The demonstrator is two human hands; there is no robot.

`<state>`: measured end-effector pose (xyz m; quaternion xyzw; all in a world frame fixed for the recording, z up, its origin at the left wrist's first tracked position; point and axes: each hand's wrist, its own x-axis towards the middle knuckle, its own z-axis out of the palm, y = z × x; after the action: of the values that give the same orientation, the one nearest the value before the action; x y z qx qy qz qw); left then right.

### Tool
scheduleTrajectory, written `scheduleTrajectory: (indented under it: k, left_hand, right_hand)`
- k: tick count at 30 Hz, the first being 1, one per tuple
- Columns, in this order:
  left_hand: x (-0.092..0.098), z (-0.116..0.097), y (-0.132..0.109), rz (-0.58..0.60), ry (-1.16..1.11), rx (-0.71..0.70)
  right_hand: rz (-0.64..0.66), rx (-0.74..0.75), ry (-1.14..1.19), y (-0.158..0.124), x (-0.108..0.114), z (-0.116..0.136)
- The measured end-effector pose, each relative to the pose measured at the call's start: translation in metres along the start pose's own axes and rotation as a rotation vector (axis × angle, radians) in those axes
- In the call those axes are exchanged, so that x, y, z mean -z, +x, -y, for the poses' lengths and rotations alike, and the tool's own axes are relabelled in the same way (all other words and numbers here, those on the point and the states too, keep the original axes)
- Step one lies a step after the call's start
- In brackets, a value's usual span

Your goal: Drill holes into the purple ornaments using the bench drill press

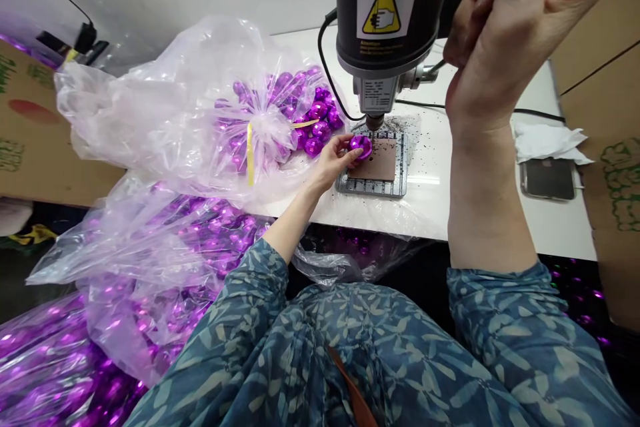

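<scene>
My left hand (336,161) pinches a shiny purple mirrored ball (360,146) between thumb and fingers. The ball is over a brown square board (383,161) on the grey slotted base (401,181) of a small drill press. Just above the ball is the drill chuck (375,122); whether a bit touches the ball I cannot tell. Raised at the right of the black motor housing (395,13), my right hand (515,27) is closed around the feed lever (439,68), whose rod runs from the hub into my fist. Most of the lever is hidden by the fingers.
Left of the press, a clear plastic bag (150,107) with purple balls (320,128) lies on the white table (425,203). More bagged balls (210,227) stand lower left. Dark shavings surround the base. A phone (549,180) and tissue (545,142) lie right; cardboard boxes (620,167) flank the table.
</scene>
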<state>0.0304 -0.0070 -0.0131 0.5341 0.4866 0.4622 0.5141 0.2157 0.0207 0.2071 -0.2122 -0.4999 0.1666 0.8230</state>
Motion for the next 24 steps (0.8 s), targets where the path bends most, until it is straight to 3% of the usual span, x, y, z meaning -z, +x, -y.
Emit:
scheduleTrajectory:
  k: [9,17,24]
  left_hand:
    - [-0.018,-0.002,0.001,-0.009,0.076,0.008]
    - [-0.032,0.003,-0.007,-0.044,0.339,-0.167]
    - [-0.032,0.012,-0.004,-0.054,0.363,-0.228]
  right_hand:
    - [0.049,-0.052,0.065,-0.001,0.004,0.006]
    - [0.082,-0.104,0.039,-0.002,0.003,0.01]
    - [0.066,0.058,-0.089,-0.018,0.01,0.012]
